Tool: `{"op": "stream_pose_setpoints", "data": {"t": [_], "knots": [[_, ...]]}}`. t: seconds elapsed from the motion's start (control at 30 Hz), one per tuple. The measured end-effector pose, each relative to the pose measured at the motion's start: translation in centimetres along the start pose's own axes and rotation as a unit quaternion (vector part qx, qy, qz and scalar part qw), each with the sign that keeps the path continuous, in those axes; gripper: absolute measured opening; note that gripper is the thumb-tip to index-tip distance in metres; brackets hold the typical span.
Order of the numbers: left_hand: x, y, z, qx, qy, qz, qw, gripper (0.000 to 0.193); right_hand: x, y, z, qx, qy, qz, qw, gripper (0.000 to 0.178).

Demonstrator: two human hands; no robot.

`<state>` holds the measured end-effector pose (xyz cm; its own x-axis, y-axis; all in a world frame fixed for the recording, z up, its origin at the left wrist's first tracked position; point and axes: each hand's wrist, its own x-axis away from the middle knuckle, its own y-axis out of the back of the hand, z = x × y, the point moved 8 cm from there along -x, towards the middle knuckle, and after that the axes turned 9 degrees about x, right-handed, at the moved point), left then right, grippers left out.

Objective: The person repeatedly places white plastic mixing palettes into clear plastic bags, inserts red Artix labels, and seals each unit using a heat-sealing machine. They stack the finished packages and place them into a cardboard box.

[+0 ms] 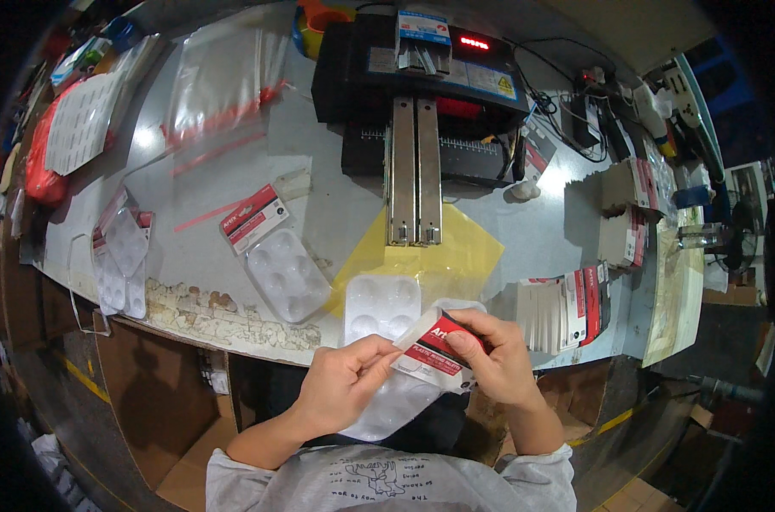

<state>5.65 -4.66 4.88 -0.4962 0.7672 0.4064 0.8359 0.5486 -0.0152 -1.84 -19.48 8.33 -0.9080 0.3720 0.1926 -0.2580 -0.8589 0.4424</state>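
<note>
In both hands I hold a red and white folded header card (434,352) close to my body. My left hand (345,388) pinches the card's left edge between thumb and fingers. My right hand (498,358) grips its other end, thumb pressed on the printed face. White plastic paint palettes with round wells lie around it: one palette (396,408) is under my hands, and another palette (379,299) rests on the table edge over a yellow sheet (464,247). Whether the card is joined to a palette is hidden by my fingers.
A black machine (336,81) with two metal rails (415,188) stands ahead. Left of centre lies a carded palette (287,275); more packs (123,256) lie further left. Card stacks (545,311) stand right. Clear plastic bags (221,85) lie at far left, cables (567,119) at far right.
</note>
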Motion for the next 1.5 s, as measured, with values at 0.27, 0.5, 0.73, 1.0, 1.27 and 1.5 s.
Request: {"op": "stream_pose_setpoints", "data": {"t": [0.27,0.5,0.73,1.0,1.27,1.5], "knots": [[-0.2,-0.8,-1.0,0.07,-0.061,0.002,0.996,0.017,0.0,1.4,1.3,0.162,0.08,-0.122,0.976,0.011],[0.1,-0.2,-0.9,-0.006,0.002,-0.008,1.0,0.017,0.3,0.7,2.3,0.237,0.157,-0.115,0.952,0.012],[0.8,0.2,-1.4,0.021,-0.076,-0.051,0.996,0.017,-0.2,2.7,1.5,0.185,0.121,-0.162,0.962,0.012],[1.0,2.4,2.6,0.221,-0.054,-0.194,0.954,0.024,1.9,-1.7,-4.1,-0.194,-0.184,0.073,0.961,0.02],[0.3,2.1,3.4,0.259,-0.057,-0.176,0.948,0.025,2.1,-2.6,-4.9,-0.264,-0.214,0.116,0.933,0.019],[0.2,2.0,3.9,0.225,-0.052,-0.173,0.957,0.026,2.4,-2.8,-5.0,-0.22,-0.195,0.119,0.948,0.021]]}}
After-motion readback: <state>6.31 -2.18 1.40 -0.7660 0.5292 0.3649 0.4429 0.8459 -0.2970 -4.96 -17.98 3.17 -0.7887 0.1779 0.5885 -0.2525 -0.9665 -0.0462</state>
